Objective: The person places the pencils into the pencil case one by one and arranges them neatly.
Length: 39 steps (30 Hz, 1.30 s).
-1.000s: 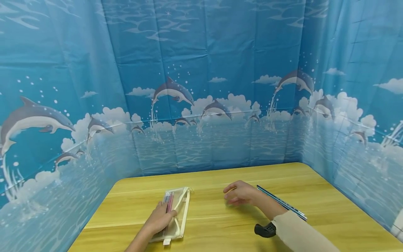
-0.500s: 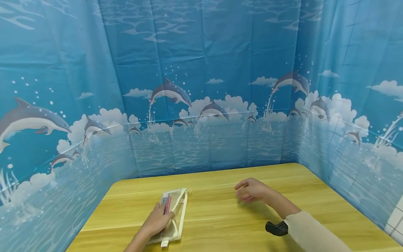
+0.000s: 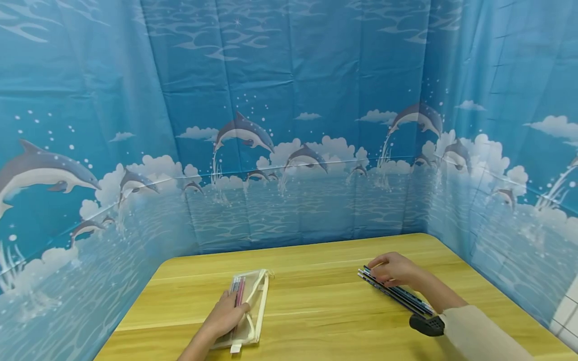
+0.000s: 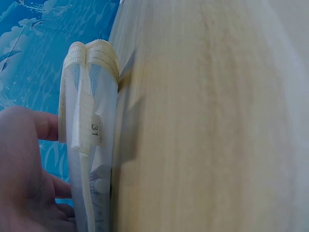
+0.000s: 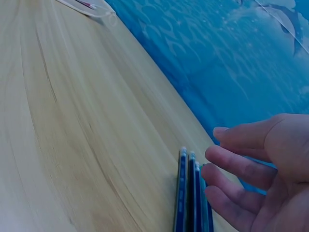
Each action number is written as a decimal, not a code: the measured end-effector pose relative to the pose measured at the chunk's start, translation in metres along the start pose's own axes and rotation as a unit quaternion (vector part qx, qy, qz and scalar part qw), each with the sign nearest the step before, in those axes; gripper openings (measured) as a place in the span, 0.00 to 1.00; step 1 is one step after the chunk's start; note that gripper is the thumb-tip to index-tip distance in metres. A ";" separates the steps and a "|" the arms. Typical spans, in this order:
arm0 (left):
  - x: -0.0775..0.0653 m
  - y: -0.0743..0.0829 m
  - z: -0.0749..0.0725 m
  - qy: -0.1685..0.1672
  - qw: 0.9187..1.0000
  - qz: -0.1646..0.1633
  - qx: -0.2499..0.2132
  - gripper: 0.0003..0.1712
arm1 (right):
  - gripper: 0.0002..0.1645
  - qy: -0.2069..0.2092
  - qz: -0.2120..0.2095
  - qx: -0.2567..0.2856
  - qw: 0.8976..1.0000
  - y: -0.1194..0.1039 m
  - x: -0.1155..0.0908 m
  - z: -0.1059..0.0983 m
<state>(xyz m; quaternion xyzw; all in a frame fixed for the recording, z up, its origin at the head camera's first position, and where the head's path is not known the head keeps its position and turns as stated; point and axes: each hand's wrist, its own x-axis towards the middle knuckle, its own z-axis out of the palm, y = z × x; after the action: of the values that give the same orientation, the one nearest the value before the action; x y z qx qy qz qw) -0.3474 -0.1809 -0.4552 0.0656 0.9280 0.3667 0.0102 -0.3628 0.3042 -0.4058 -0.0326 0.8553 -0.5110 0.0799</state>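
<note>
A cream, see-through zip pencil case (image 3: pixel 257 301) lies on the table at the left, with several pencils (image 3: pixel 241 288) showing inside it. My left hand (image 3: pixel 226 316) rests on top of the case, its thumb near the zip edge. In the left wrist view the thumb and fingertips touch the upper side of the case (image 4: pixel 104 111). At the right lie several dark pencils (image 3: pixel 399 298) side by side. My right hand (image 3: pixel 395 269) is over their far end, fingers loosely bent. In the right wrist view those fingers are spread next to the pencils (image 5: pixel 193 193) and grip nothing.
The yellow wood-grain table (image 3: pixel 311 311) has rounded far corners. A blue dolphin-print curtain (image 3: pixel 293 210) hangs along its back and sides. A black strap piece (image 3: pixel 426 325) sits at my right wrist, beside the cream sleeve (image 3: pixel 478 331).
My right hand has moved right, from the middle of the table to over the pencils, which its arm partly hid before. My left hand has stayed on the pencil case.
</note>
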 end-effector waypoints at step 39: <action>-0.004 0.003 -0.002 0.011 1.000 0.014 0.005 0.45 | 0.07 0.092 -0.120 -0.308 0.939 0.046 0.003 -0.014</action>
<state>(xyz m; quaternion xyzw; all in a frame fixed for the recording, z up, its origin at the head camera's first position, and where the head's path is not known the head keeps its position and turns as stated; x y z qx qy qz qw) -0.3433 -0.1806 -0.4520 0.0749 0.9287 0.3632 -0.0059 -0.3671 0.3380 -0.4404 -0.1113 0.9640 -0.2296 -0.0749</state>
